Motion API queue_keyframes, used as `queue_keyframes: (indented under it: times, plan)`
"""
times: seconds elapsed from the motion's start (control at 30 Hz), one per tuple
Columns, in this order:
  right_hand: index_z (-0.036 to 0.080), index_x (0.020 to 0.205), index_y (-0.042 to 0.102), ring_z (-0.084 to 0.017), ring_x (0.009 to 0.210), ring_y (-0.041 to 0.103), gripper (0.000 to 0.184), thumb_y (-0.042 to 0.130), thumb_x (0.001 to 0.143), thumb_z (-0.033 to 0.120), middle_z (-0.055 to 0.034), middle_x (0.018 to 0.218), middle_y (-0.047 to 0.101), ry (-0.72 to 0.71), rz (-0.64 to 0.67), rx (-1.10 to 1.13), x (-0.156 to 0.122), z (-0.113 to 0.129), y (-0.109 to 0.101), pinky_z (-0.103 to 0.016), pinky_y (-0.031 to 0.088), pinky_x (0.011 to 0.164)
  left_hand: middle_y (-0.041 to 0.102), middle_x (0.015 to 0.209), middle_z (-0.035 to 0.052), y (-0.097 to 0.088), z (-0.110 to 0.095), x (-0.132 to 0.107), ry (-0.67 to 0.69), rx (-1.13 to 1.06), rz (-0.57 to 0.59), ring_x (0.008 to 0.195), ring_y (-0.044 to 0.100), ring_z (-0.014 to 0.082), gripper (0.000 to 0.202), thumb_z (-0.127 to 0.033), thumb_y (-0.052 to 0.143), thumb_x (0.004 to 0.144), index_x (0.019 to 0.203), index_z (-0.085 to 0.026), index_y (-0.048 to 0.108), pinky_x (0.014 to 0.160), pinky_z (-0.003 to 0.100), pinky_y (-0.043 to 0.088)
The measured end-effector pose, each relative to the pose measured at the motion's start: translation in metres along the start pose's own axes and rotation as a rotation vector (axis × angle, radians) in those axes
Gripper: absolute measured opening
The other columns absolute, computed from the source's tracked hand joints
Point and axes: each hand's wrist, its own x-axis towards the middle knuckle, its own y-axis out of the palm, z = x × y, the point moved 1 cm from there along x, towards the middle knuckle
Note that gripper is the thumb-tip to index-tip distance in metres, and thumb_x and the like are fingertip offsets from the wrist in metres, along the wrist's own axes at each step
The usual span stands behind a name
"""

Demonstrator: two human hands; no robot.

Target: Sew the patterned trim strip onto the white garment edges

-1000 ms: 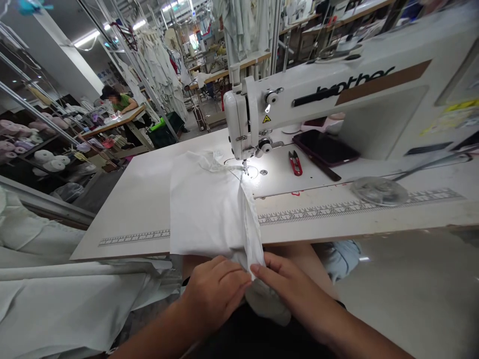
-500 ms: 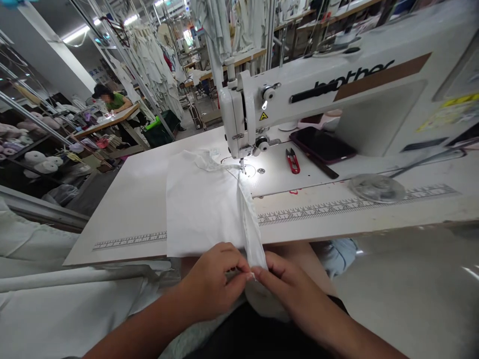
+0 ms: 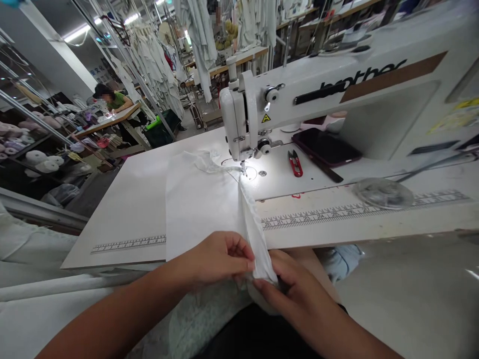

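Observation:
White fabric (image 3: 202, 204) lies on the sewing table, and one edge of it runs under the needle and presser foot of the sewing machine (image 3: 239, 119). A narrow folded strip of this fabric comes toward me over the table's front edge. My left hand (image 3: 224, 259) pinches the strip's near end between thumb and fingers. Close beside it on the right, my right hand (image 3: 292, 281) is closed on the same folded edge, thumb on top. Part of the cloth beneath both hands is hidden.
Red thread snips (image 3: 295, 163), a dark phone (image 3: 325, 145) and a clear round dish (image 3: 383, 193) lie right of the needle. A printed ruler runs along the table's front. More white cloth (image 3: 56, 299) hangs at left. A co-worker (image 3: 114, 99) sits at a far table.
My left hand has moved slightly up, and its fingers have shifted on the strip. My right hand has moved a little right and down, the strip's end going with it. The view has shifted slightly.

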Motion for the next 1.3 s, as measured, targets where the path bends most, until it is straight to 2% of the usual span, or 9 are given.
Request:
queue_keyframes:
  times: [0.13,0.23,0.4,0.5,0.7,0.87,1.03,1.13,1.3]
  plan:
    - [0.024,0.080,0.057,-0.021,0.084,0.057,0.012,0.053,0.091,0.022,-0.0040,0.087,0.062,-0.090,-0.045,-0.170,-0.001,0.007,-0.006,-0.031,0.046,0.071,0.067,0.099,0.0087,0.003,-0.031,0.011,0.719,0.474,-0.152,0.096,0.061,0.0213,0.017,-0.020,0.063,0.080,0.097,-0.016,0.065,0.089,0.037,0.047]
    - [0.023,0.076,0.054,-0.019,0.074,0.057,0.014,0.052,0.090,0.020,-0.0037,0.078,0.062,-0.197,-0.110,-0.383,-0.003,0.011,-0.011,-0.030,0.044,0.063,0.069,0.105,0.0106,0.009,-0.046,0.031,0.935,0.734,-0.033,0.107,0.060,0.0232,0.020,-0.024,0.056,0.089,0.104,-0.014,0.065,0.110,0.044,0.029]
    - [0.022,0.068,0.049,-0.017,0.055,0.056,0.019,0.045,0.085,0.016,0.0009,0.059,0.056,-0.216,-0.244,-0.779,-0.004,0.004,-0.030,-0.028,0.038,0.053,0.066,0.069,0.0030,0.008,-0.039,0.059,0.879,0.901,-0.003,0.069,0.059,0.0162,0.037,-0.029,0.039,0.098,0.075,-0.016,0.066,0.088,0.037,0.043]
    - [0.023,0.077,0.052,-0.017,0.048,0.057,0.009,0.046,0.082,0.018,0.0032,0.055,0.057,-0.197,-0.431,-0.919,0.010,-0.005,-0.047,-0.027,0.036,0.048,0.059,0.061,0.0021,0.012,-0.029,0.058,0.925,0.879,-0.119,0.064,0.053,0.0148,0.039,-0.027,0.040,0.096,0.064,-0.015,0.058,0.078,0.034,0.042]
    - [0.022,0.102,0.052,-0.020,0.068,0.068,0.020,0.048,0.083,0.024,-0.0031,0.084,0.069,-0.184,-0.753,-0.800,0.030,-0.011,-0.055,-0.029,0.051,0.057,0.055,0.065,0.0019,0.017,-0.027,0.042,0.968,0.775,-0.234,0.066,0.051,0.0139,0.031,-0.023,0.045,0.094,0.067,-0.014,0.057,0.076,0.033,0.040]
    - [0.026,0.115,0.047,-0.015,0.071,0.064,0.030,0.058,0.087,0.025,0.0010,0.084,0.062,-0.246,-0.611,-0.439,-0.006,-0.011,-0.042,-0.024,0.054,0.063,0.065,0.098,0.0076,0.012,-0.038,0.032,0.897,0.826,-0.116,0.093,0.056,0.0199,0.025,-0.029,0.048,0.095,0.104,-0.015,0.067,0.091,0.040,0.037]
    - [0.029,0.125,0.044,-0.017,0.086,0.063,0.037,0.052,0.090,0.018,-0.0034,0.103,0.060,-0.232,-0.489,-0.400,-0.040,-0.015,-0.037,-0.031,0.056,0.078,0.060,0.127,0.0061,0.026,-0.053,0.030,0.862,0.941,0.085,0.121,0.046,0.0240,0.023,-0.028,0.051,0.095,0.112,-0.021,0.064,0.112,0.047,0.017]
    - [0.029,0.131,0.041,-0.019,0.092,0.063,0.041,0.049,0.092,0.017,-0.0058,0.110,0.061,-0.204,-0.455,-0.411,-0.049,-0.016,-0.036,-0.036,0.056,0.081,0.068,0.110,0.0028,0.032,-0.062,0.030,0.824,0.959,0.229,0.112,0.054,0.0200,0.017,-0.022,0.051,0.095,0.103,-0.021,0.066,0.115,0.048,0.008]
    - [0.032,0.132,0.041,-0.019,0.091,0.065,0.043,0.054,0.092,0.022,-0.0043,0.106,0.063,-0.119,-0.481,-0.314,-0.054,-0.020,-0.026,-0.033,0.058,0.074,0.067,0.082,-0.0002,0.030,-0.067,0.029,0.855,0.859,0.295,0.084,0.060,0.0133,0.010,-0.023,0.060,0.090,0.086,-0.019,0.067,0.102,0.033,0.031]
